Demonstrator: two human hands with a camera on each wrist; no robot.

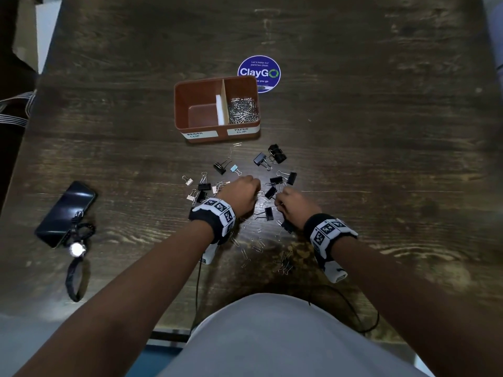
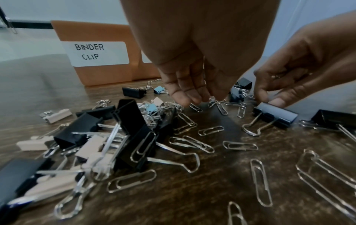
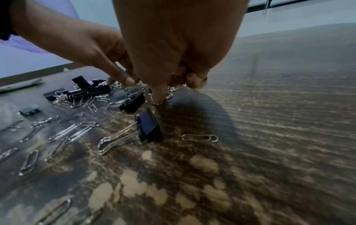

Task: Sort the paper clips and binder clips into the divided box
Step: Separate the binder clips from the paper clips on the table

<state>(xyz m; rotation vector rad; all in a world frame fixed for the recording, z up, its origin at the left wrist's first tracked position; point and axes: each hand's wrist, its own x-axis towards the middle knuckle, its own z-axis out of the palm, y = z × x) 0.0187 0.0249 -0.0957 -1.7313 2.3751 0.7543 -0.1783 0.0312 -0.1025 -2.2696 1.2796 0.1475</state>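
Note:
A brown divided box (image 1: pixel 190 104) stands on the dark wooden table. Its left compartment, labelled BINDER CLIP (image 2: pixel 96 53), is bare; the right one holds a heap of paper clips (image 1: pixel 243 110). Black, beige and blue binder clips (image 1: pixel 276 153) and loose paper clips (image 1: pixel 245 253) lie scattered in front of it. My left hand (image 1: pixel 254 187) points its fingers down at the pile (image 2: pixel 194 95), with wire clips showing between the fingers. My right hand (image 1: pixel 279 201) curls over paper clips (image 3: pixel 169 95), its thumb (image 2: pixel 277 102) touching a black binder clip (image 2: pixel 277 116).
A dark phone (image 1: pixel 65 210) with a lanyard and key ring lies at the left. A round blue sticker (image 1: pixel 260 68) sits behind the box. A thin cable (image 1: pixel 351 306) runs over the table's near edge by my body.

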